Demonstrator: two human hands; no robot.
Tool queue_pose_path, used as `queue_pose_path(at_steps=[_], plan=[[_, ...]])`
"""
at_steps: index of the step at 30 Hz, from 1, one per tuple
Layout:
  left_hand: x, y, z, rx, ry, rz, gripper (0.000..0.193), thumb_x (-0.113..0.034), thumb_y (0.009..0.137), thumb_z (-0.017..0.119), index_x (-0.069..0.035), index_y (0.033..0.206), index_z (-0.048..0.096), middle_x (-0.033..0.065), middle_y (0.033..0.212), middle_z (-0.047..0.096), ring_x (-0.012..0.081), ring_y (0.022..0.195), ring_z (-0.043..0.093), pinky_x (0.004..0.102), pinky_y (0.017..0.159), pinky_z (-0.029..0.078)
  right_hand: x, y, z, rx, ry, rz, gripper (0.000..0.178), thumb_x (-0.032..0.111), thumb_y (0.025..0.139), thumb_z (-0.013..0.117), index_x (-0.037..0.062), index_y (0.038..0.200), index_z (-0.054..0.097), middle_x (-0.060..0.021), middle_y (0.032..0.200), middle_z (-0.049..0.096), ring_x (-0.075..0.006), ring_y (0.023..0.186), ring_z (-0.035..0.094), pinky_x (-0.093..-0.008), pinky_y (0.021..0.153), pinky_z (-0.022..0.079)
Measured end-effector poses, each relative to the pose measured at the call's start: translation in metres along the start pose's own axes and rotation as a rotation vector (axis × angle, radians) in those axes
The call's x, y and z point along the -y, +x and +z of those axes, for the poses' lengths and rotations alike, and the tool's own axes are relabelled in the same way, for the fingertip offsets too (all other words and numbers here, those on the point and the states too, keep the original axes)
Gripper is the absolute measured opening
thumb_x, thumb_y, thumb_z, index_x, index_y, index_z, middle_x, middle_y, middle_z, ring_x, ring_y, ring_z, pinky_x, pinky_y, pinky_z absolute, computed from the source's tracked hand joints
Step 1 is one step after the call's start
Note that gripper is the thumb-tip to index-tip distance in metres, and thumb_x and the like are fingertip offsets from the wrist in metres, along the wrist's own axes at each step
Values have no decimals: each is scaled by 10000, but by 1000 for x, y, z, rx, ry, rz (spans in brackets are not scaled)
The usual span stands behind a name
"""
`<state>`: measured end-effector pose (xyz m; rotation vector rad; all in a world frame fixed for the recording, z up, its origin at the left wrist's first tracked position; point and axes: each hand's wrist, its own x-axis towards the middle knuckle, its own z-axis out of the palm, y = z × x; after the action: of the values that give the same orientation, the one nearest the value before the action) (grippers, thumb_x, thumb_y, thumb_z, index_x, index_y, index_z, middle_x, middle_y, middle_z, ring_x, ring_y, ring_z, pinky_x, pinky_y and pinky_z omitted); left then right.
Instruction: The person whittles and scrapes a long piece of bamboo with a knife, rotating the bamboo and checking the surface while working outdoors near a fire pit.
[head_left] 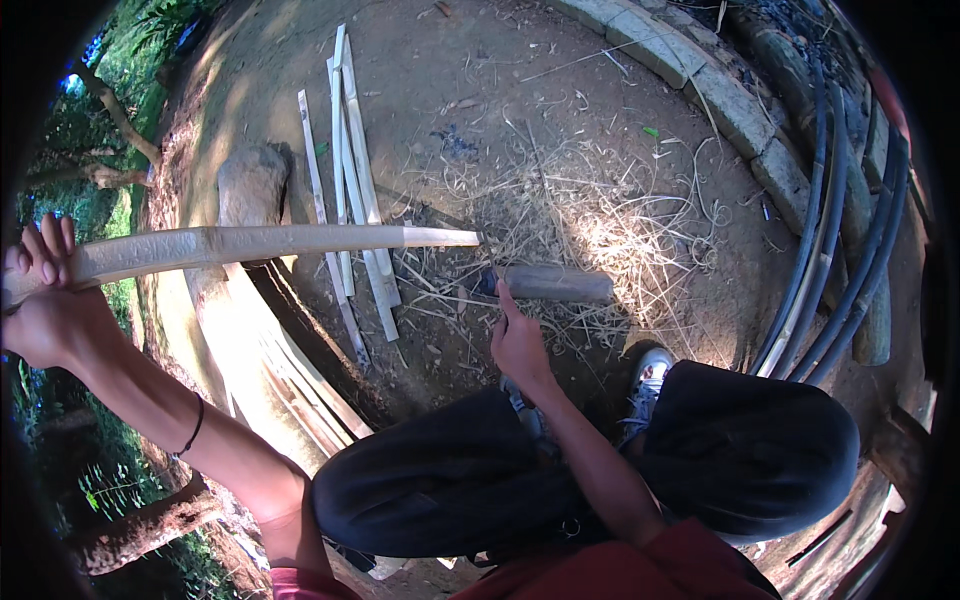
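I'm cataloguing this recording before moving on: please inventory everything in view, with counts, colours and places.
long strip: one, pale tan, in the left hand
thin item: one, dark, by the right hand; kind unclear
short log: one, grey-brown, centre ground
shavings: uncountable, straw-coloured, around the log
loose strips: several, pale, ground upper left
more strips: several, pale, lower left
wood block: one, brown, upper left
curved strips: several, dark, right
kerb: one, grey, upper right
foliage: uncountable, green, left edge
shoes: two, whitish, below the log
trousers: one pair, dark, lower centre
wristband: one, black, left wrist
hands: two, bare; left hand far left, right hand centre
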<state>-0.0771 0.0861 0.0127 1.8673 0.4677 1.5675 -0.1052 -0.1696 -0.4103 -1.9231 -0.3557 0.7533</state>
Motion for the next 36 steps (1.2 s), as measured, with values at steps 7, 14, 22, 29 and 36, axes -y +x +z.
queue_pose_path(at_steps=[7,14,22,29,36], plan=[[-1,-7,6,-3,75,43,193,-160,914,286,-75,753,346,79,653,338,209,627,395,312,758,437,11,4,-1,-34,15,-65,639,25,865,516,74,1488,383,-278,701,624,-432,659,645,-524,693,510],[50,75,-78,251,-68,26,120,-70,844,486,14,763,514,84,678,431,299,779,563,462,908,507,-18,14,10,-45,-32,-10,650,34,867,524,93,1496,373,-275,740,633,-427,694,654,-527,704,517],[49,75,-78,485,-242,-135,248,-249,904,349,-37,826,450,59,658,380,172,601,390,330,823,405,67,-7,-28,-16,225,-67,652,24,887,525,99,1511,352,-227,608,582,-409,613,637,-493,637,502],[28,42,-54,340,-178,-109,363,-310,928,331,0,876,512,91,681,428,198,620,414,381,869,412,120,-18,-35,-13,225,-296,686,-19,889,518,125,1530,321,-215,668,580,-349,533,597,-401,578,502],[19,18,-39,476,-378,-63,544,-474,979,235,-37,805,508,69,586,398,175,530,349,327,696,374,47,8,-11,-68,80,-156,669,50,891,503,117,1529,311,-226,645,596,-424,620,610,-507,681,515]])
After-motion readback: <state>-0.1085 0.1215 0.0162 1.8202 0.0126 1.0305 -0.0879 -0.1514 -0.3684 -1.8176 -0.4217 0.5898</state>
